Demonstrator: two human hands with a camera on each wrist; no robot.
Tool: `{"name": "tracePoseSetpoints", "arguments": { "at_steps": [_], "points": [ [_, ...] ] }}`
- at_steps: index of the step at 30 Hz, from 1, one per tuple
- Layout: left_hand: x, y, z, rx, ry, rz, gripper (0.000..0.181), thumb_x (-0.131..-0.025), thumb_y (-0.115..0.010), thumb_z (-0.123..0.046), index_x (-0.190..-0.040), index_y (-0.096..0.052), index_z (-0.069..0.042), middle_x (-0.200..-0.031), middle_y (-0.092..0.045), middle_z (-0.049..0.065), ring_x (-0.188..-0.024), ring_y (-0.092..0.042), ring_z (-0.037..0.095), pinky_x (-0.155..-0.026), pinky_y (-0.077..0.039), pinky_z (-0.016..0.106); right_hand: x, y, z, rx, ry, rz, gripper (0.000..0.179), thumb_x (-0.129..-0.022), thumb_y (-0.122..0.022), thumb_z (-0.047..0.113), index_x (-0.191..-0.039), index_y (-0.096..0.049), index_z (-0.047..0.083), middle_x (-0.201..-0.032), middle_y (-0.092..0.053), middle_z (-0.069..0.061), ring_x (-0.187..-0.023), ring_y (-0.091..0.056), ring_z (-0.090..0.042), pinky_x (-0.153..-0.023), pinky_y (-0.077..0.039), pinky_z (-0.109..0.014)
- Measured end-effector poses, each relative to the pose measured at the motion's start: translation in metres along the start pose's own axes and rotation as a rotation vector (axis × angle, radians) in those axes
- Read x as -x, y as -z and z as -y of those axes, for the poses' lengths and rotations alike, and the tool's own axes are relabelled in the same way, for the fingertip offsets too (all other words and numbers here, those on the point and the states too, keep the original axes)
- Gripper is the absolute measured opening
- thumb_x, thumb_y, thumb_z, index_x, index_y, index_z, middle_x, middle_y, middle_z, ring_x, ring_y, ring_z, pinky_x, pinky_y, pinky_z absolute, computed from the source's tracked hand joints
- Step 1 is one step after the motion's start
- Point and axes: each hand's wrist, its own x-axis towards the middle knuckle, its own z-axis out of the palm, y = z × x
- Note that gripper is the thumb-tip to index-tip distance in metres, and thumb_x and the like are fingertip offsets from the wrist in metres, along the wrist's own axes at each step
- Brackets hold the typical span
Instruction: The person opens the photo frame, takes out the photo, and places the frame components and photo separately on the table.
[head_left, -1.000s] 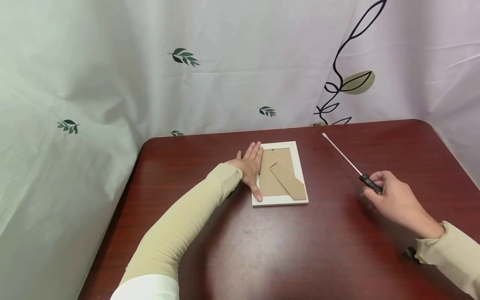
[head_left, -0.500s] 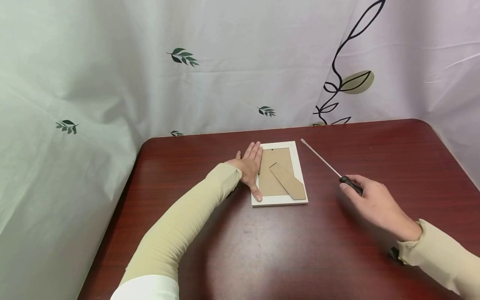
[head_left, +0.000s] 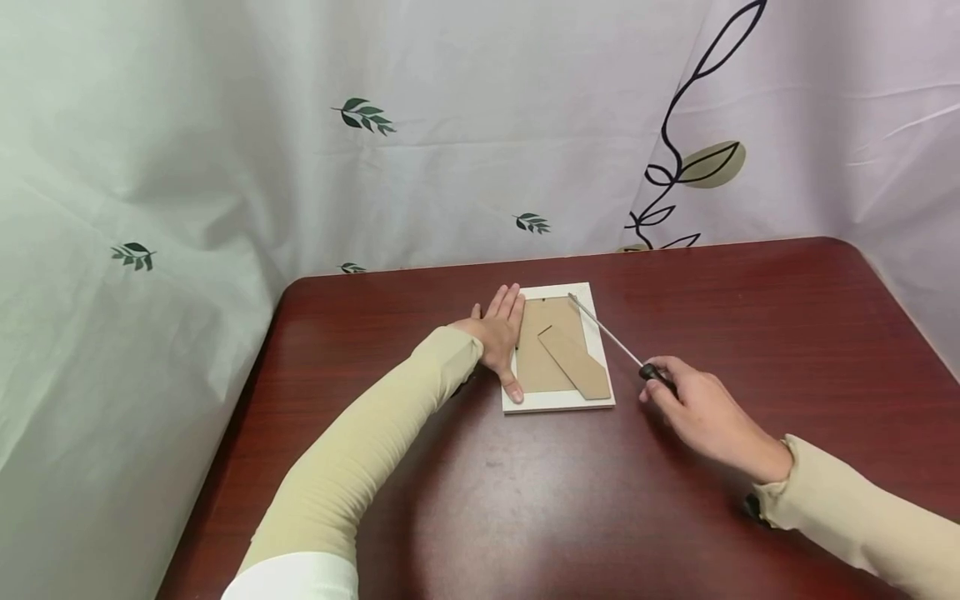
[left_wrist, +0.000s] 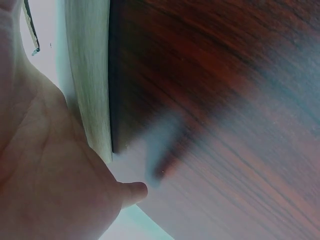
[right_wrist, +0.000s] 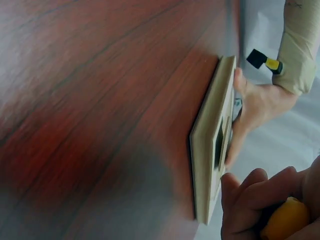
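Note:
A white-edged picture frame lies face down, its brown backing board and slanting easel stand showing. My left hand rests flat along the frame's left edge, fingers straight and thumb on the near corner. In my right hand I grip a long flat-head screwdriver by its black handle. Its tip overlaps the backing board's far right corner. Seen in the right wrist view, the yellow handle end pokes out of my curled fingers.
Dark red wooden table surrounds the frame. White curtain with leaf prints hangs behind the table's far edge and along its left side. A black and yellow wrist device sits on my left wrist.
My right hand has moved left with the screwdriver, bringing its tip from the table's right side to over the frame's far right corner. My left hand has stayed on the frame.

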Motion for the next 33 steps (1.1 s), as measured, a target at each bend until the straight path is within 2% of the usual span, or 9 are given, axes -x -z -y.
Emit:
{"name": "tracePoseSetpoints", "arguments": {
  "at_steps": [4, 9, 12, 14, 17, 22, 29, 33],
  "points": [
    [0.001, 0.0, -0.001, -0.019, -0.001, 0.002, 0.163, -0.054, -0.081, -0.08, -0.157, 0.015, 0.002, -0.163, 0.024, 0.021, -0.152, 0.018, 0.035, -0.118, -0.018, 0.06, -0.003, -0.007, 0.004, 0.037, 0.035, -0.009, 0.027, -0.101, -0.051, 0.006, -0.126, -0.06, -0.002, -0.082, -0.066, 0.005, -0.07, -0.056, -0.009, -0.067, -0.046, -0.031],
    [0.001, 0.001, -0.002, -0.031, 0.002, 0.006, 0.162, -0.054, -0.08, -0.081, -0.157, 0.015, 0.002, -0.163, 0.023, 0.022, -0.152, 0.017, 0.035, -0.118, -0.02, 0.059, -0.007, -0.016, 0.009, 0.058, 0.053, -0.005, 0.04, -0.101, -0.053, 0.009, -0.138, -0.055, -0.006, -0.072, -0.056, 0.002, -0.065, -0.051, -0.013, -0.065, -0.044, -0.034],
    [0.002, 0.0, -0.002, -0.028, 0.006, 0.005, 0.162, -0.054, -0.08, -0.081, -0.157, 0.015, 0.002, -0.163, 0.023, 0.021, -0.152, 0.017, 0.035, -0.118, -0.02, 0.058, -0.009, -0.021, 0.012, 0.06, 0.06, -0.004, 0.042, -0.102, -0.054, 0.01, -0.14, -0.054, -0.007, -0.081, -0.063, -0.006, -0.07, -0.053, -0.017, -0.067, -0.046, -0.037],
    [0.002, 0.0, -0.002, -0.028, 0.011, 0.007, 0.162, -0.054, -0.08, -0.081, -0.157, 0.016, 0.001, -0.163, 0.023, 0.021, -0.152, 0.018, 0.035, -0.118, -0.021, 0.058, -0.011, -0.024, 0.014, 0.059, 0.066, -0.004, 0.042, -0.102, -0.054, 0.01, -0.139, -0.054, -0.008, -0.094, -0.068, -0.012, -0.076, -0.056, -0.019, -0.07, -0.049, -0.04],
    [0.002, -0.001, -0.001, -0.034, 0.017, 0.008, 0.162, -0.054, -0.079, -0.082, -0.157, 0.016, 0.001, -0.164, 0.022, 0.021, -0.152, 0.018, 0.035, -0.118, -0.022, 0.057, -0.012, -0.027, 0.015, 0.056, 0.068, -0.005, 0.041, -0.101, -0.054, 0.009, -0.139, -0.054, -0.009, -0.108, -0.069, -0.016, -0.081, -0.059, -0.02, -0.074, -0.05, -0.043],
    [0.001, -0.001, -0.002, -0.051, 0.021, 0.014, 0.163, -0.054, -0.079, -0.082, -0.156, 0.016, 0.002, -0.163, 0.023, 0.021, -0.151, 0.019, 0.035, -0.118, -0.022, 0.058, -0.014, -0.029, 0.015, 0.054, 0.066, -0.004, 0.041, -0.102, -0.054, 0.008, -0.138, -0.054, -0.009, -0.106, -0.068, -0.014, -0.081, -0.057, -0.02, -0.073, -0.049, -0.042],
    [0.0, 0.0, -0.002, -0.076, 0.021, 0.022, 0.162, -0.055, -0.077, -0.084, -0.156, 0.016, 0.002, -0.163, 0.024, 0.021, -0.151, 0.019, 0.036, -0.118, -0.022, 0.058, -0.015, -0.032, 0.013, 0.053, 0.058, 0.004, 0.041, -0.102, -0.053, 0.01, -0.138, -0.053, -0.009, -0.093, -0.065, -0.007, -0.076, -0.055, -0.018, -0.07, -0.048, -0.039],
    [-0.001, 0.001, -0.002, -0.069, 0.023, 0.021, 0.162, -0.055, -0.077, -0.083, -0.156, 0.016, 0.001, -0.163, 0.025, 0.021, -0.151, 0.019, 0.035, -0.118, -0.022, 0.057, -0.015, -0.034, 0.011, 0.056, 0.056, 0.002, 0.041, -0.103, -0.053, 0.011, -0.139, -0.053, -0.009, -0.094, -0.065, -0.007, -0.077, -0.056, -0.019, -0.071, -0.049, -0.04]
  ]
}}
